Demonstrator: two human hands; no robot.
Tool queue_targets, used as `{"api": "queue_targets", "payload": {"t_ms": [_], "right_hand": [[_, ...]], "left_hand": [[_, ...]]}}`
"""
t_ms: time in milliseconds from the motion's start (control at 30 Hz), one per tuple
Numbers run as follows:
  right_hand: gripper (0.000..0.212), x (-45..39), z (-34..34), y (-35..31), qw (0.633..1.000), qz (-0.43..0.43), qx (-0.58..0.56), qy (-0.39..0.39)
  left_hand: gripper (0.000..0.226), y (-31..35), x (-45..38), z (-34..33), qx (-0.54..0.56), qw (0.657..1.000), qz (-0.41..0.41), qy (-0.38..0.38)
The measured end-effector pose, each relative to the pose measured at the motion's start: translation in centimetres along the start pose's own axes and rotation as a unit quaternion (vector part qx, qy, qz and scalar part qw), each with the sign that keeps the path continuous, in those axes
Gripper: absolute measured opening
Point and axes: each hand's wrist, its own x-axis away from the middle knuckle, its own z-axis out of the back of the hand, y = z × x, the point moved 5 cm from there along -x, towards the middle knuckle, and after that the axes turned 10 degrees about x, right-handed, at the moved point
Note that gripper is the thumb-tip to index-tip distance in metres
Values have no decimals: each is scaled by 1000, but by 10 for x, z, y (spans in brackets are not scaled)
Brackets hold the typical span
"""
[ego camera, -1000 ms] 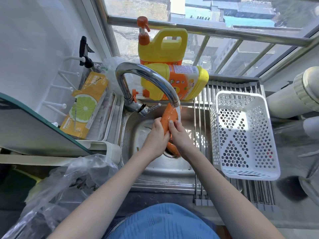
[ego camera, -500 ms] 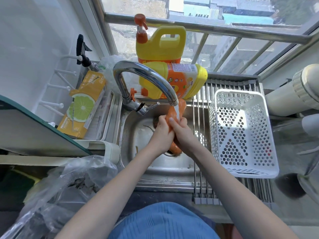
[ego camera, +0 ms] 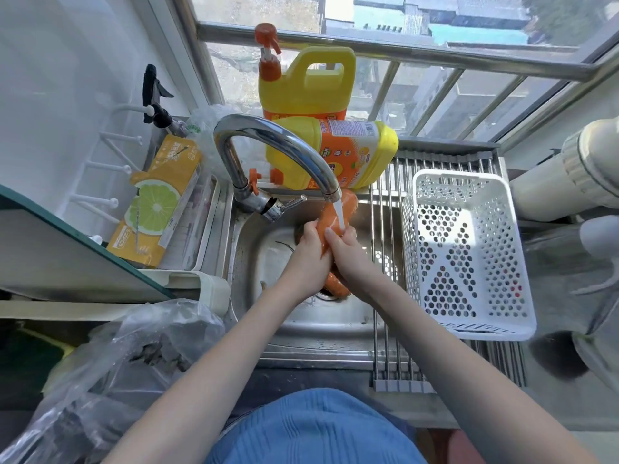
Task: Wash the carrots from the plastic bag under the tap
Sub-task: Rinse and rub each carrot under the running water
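An orange carrot (ego camera: pixel 338 212) is held upright-tilted under the running stream from the curved steel tap (ego camera: pixel 278 145). My left hand (ego camera: pixel 310 259) grips its lower part from the left. From the right, my right hand (ego camera: pixel 345 256) wraps the same carrot, thumb across it. Another carrot (ego camera: pixel 336 285) lies near the drain in the steel sink (ego camera: pixel 261 256), partly hidden by my hands. The crumpled clear plastic bag (ego camera: pixel 127 356) sits on the counter at lower left.
A white perforated basket (ego camera: pixel 465 252) rests on a roll-up steel rack (ego camera: pixel 388 329) over the sink's right side. Two yellow detergent bottles (ego camera: pixel 321 92) stand behind the tap. A lemon-print box (ego camera: pixel 157 202) lies in a tray at left. White pipes are at far right.
The carrot has slid up and to the right under the tap, so more of its thick end shows above my hands. Both hands stay wrapped around it.
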Motion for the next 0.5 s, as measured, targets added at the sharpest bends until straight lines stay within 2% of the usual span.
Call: {"api": "queue_targets", "payload": {"t_ms": [100,233,300,400,433,500], "right_hand": [[37,-4,3,-10,998,-2,8,57],[59,-12,2,-11,989,-42,33,138],[48,-11,2,-4,993,-37,-4,114],[40,0,-2,8,996,-15,-88,-16],[42,2,1,11,997,-1,-80,-23],[40,-5,12,12,999,20,-29,35]], "left_hand": [[47,5,0,-3,-51,999,-16,-2],[48,3,4,-10,-105,994,-28,-22],[49,1,2,-6,-91,995,-26,-15],[44,-2,-1,1,-65,998,0,-5],[44,-2,-1,1,-64,998,1,-6],[43,2,1,-1,-61,998,-9,-5]]}}
